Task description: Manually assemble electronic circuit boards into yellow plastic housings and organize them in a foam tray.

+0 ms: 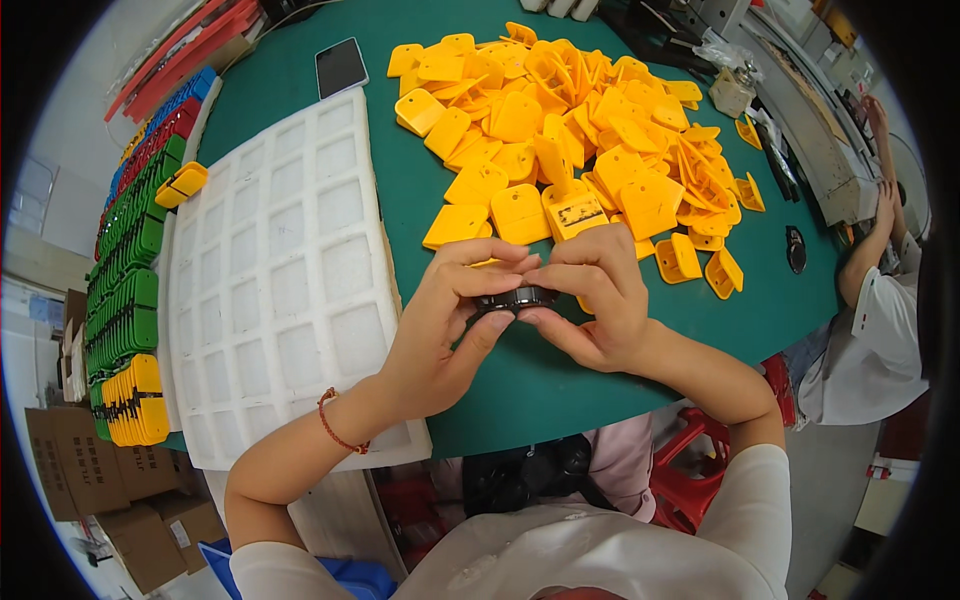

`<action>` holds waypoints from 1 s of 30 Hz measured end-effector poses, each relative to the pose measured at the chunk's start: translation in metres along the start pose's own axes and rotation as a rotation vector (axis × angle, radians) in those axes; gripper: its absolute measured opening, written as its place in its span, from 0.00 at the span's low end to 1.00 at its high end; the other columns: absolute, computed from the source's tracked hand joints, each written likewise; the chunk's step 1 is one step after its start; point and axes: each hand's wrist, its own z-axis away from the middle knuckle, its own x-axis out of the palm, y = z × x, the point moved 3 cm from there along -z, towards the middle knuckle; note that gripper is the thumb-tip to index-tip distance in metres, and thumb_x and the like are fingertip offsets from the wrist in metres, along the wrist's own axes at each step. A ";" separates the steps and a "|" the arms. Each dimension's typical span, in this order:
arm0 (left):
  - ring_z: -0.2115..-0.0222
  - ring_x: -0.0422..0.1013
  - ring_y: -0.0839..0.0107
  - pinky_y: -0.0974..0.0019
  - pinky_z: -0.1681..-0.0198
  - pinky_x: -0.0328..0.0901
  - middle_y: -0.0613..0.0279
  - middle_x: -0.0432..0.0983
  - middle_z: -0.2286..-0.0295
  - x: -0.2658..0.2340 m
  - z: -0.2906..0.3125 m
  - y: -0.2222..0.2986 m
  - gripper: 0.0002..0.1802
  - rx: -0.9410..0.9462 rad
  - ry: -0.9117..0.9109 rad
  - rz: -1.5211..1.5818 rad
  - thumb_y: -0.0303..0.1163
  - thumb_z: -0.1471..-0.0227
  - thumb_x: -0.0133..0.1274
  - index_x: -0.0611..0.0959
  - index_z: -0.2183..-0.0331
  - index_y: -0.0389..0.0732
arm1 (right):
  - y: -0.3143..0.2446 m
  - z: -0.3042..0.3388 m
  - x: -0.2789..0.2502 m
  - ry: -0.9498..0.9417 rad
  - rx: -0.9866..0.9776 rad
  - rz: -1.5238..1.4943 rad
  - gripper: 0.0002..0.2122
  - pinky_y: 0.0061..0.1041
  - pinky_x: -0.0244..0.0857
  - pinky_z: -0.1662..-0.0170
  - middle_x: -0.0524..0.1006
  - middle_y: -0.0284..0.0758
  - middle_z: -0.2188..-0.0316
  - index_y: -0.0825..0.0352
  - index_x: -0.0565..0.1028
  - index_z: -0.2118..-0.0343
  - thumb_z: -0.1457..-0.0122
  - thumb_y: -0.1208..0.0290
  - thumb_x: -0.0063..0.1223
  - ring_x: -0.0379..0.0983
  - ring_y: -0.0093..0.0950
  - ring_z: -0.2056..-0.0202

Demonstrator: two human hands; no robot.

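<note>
In front of me, above the table's near part, both hands hold a small black glossy rounded object (515,299), possibly a watch. The fingers and thumb of my left hand (445,315) pinch its left end. My right hand (598,300) grips the right end, thumb below and fingers on top. Fingers cover much of it, so its exact kind is not clear. Just beyond my hands lies a big heap of yellow folded plastic stands (560,130). One yellow stand (577,215) close to my right fingers carries a dark-marked strip.
A white foam tray (290,260) with square pockets lies left on the green table (520,390). Past it stand rows of green stands (130,300), with red, blue and yellow ones. A phone (341,68) lies behind, a black watch (795,249) right. Another person (870,340) sits far right.
</note>
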 end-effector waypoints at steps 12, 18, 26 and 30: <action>0.71 0.68 0.62 0.70 0.68 0.64 0.56 0.71 0.72 0.001 0.004 0.008 0.16 0.242 0.078 -0.540 0.18 0.59 0.56 0.72 0.64 0.36 | 0.003 0.005 0.008 -0.039 -0.080 -0.326 0.13 0.23 0.62 0.72 0.72 0.40 0.72 0.71 0.71 0.68 0.58 0.77 0.62 0.69 0.31 0.74; 0.77 0.64 0.64 0.69 0.75 0.60 0.56 0.69 0.75 0.001 0.005 0.009 0.16 0.258 0.065 -0.599 0.16 0.60 0.55 0.72 0.65 0.34 | 0.002 0.004 0.008 -0.087 -0.045 -0.387 0.10 0.24 0.63 0.74 0.72 0.40 0.75 0.72 0.71 0.75 0.58 0.79 0.62 0.69 0.31 0.76; 0.78 0.65 0.63 0.70 0.77 0.61 0.55 0.68 0.77 0.003 0.003 0.013 0.17 0.302 0.037 -0.625 0.10 0.65 0.52 0.72 0.68 0.32 | 0.001 0.006 0.010 -0.080 -0.090 -0.401 0.10 0.24 0.60 0.78 0.71 0.38 0.79 0.71 0.69 0.80 0.60 0.79 0.63 0.67 0.31 0.79; 0.78 0.65 0.63 0.69 0.77 0.61 0.54 0.68 0.77 0.003 0.003 0.016 0.17 0.305 0.017 -0.629 0.09 0.66 0.52 0.72 0.68 0.31 | -0.001 0.008 0.012 -0.046 -0.076 -0.391 0.10 0.24 0.57 0.78 0.70 0.35 0.81 0.70 0.70 0.81 0.59 0.75 0.64 0.66 0.29 0.79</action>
